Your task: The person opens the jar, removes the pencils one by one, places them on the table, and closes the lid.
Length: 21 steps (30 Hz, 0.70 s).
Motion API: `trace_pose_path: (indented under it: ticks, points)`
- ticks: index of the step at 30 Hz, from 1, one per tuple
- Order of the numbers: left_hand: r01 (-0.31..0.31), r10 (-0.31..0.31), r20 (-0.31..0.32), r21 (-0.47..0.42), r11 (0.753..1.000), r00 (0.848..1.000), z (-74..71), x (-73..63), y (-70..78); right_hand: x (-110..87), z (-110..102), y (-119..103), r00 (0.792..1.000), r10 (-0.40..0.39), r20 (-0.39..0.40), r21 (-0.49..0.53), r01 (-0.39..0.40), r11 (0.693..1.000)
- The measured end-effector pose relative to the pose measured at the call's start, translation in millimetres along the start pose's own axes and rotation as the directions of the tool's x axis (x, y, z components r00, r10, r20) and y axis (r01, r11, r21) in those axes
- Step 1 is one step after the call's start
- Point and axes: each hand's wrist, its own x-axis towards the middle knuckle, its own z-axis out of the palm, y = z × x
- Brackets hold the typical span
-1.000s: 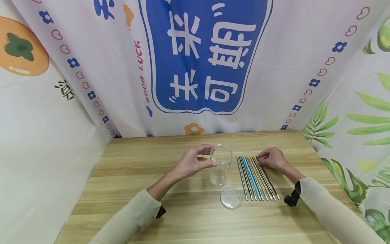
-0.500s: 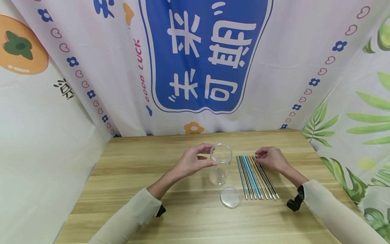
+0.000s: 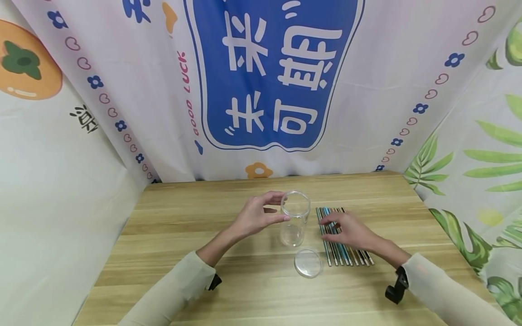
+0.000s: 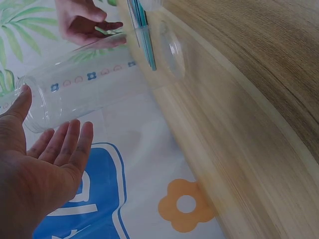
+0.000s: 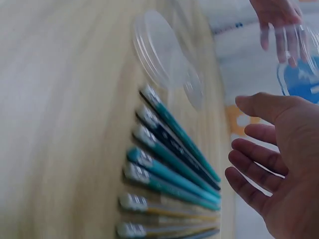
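A clear cylindrical jar [image 3: 293, 232] with no lid on stands upright on the wooden table. My left hand [image 3: 258, 218] loosely holds its upper rim from the left, thumb in front and fingers behind; in the left wrist view the thumb touches the rim [image 4: 37, 107]. To the jar's right, pencils [image 3: 345, 257] lie side by side in a row, teal, blue, black and gold, their eraser ends [image 5: 133, 201] toward me. Over this row hovers my right hand [image 3: 348, 232], fingers spread and holding nothing, covering the pencils' middle part.
A round clear lid [image 3: 308, 263] lies flat on the table [image 3: 228, 290], in front of the jar and left of the pencils' near ends. Printed cloth [image 3: 261, 158] hangs along the table's back edge and both sides.
My right hand has left the far end of the rightmost pencils and moved left and nearer, across the row. The rightmost pencil shifted slightly in against the others. My left hand and jar stay put.
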Motion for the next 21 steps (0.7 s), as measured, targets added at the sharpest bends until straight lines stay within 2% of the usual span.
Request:
trace_pose_path:
  ticks: [4, 7, 14, 21]
  points:
    - [0.001, -0.001, -0.001, 0.008, 1.000, 1.000, -0.2, -0.4, -0.1, -0.9, 10, -13, 0.994, -0.098, 0.045, -0.073, 0.101, 0.992]
    - [0.008, -0.008, -0.001, 0.006, 1.000, 1.000, -0.3, -0.4, -0.2, -3.3, 17, -20, 0.986, -0.142, 0.085, -0.091, 0.150, 0.985]
    - [0.013, -0.013, 0.010, -0.009, 1.000, 1.000, -0.5, -0.4, 0.6, -9.6, 30, -31, 0.976, -0.173, 0.135, -0.133, 0.191, 0.973]
    - [0.020, -0.020, 0.013, -0.013, 1.000, 1.000, -0.9, -0.6, 1.5, -13.7, 39, -33, 0.968, -0.203, 0.146, -0.168, 0.227, 0.959]
